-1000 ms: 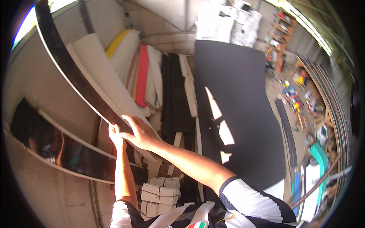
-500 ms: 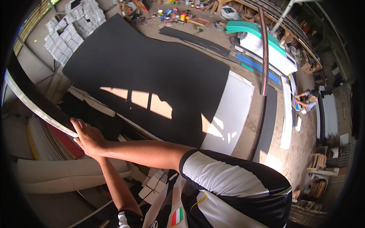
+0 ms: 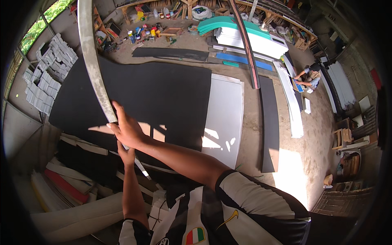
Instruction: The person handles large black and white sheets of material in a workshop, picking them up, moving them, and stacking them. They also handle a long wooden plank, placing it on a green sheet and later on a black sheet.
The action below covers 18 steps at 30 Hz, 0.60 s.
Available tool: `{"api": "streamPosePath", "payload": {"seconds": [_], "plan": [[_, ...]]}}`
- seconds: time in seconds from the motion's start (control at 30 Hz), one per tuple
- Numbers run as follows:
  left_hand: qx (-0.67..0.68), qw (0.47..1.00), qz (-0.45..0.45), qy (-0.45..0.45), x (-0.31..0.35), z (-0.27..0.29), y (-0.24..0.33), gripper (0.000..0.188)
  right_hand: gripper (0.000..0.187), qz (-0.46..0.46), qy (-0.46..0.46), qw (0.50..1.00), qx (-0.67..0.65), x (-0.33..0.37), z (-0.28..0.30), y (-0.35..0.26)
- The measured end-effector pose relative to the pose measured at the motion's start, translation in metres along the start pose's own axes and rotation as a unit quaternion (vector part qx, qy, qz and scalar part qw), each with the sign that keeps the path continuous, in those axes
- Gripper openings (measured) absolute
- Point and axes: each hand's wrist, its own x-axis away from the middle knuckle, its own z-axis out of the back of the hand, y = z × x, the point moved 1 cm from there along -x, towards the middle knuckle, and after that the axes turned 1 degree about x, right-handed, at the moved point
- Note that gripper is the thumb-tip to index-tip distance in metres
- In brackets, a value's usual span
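I hold a long, thin grey panel [image 3: 92,61] edge-on; it curves from the top of the view down to my hands. My right hand [image 3: 127,130] grips its lower part, fingers wrapped over the edge. Just beneath, my left hand [image 3: 128,153] clasps the same panel from below. Under the hands, a large black sheet [image 3: 163,94] lies flat on the floor, with a light grey sheet [image 3: 226,118] next to it on the right.
A pile of white, red and black sheets [image 3: 65,183] lies at lower left. White blocks [image 3: 47,71] are stacked at far left. A black strip [image 3: 269,122], white and green boards [image 3: 245,34] and a crouching person [image 3: 310,75] are at right.
The view has swung from the stacked sheets round to the workshop floor. The panel now stands up over the black sheet, and both hands have stayed on it.
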Motion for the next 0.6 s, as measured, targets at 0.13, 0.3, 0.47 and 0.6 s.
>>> {"api": "streamPosePath", "payload": {"seconds": [0.13,0.3,0.47,0.6], "plan": [[-0.026,0.999,-0.032,0.005,-0.018,-0.041,0.014,0.054,0.076,0.023,0.022,0.999,0.030,-0.006,0.046,0.005],[0.019,0.999,0.004,-0.031,-0.030,-0.071,0.011,0.054,0.075,-0.050,0.048,0.997,0.037,-0.006,0.077,0.032],[-0.049,0.998,-0.005,-0.043,-0.031,-0.069,-0.013,0.062,0.074,-0.053,0.097,0.994,0.003,-0.002,0.089,0.049],[-0.135,0.985,-0.108,-0.019,-0.029,-0.064,-0.023,0.067,0.074,-0.065,0.103,0.992,-0.009,-0.003,0.097,0.070]]}}
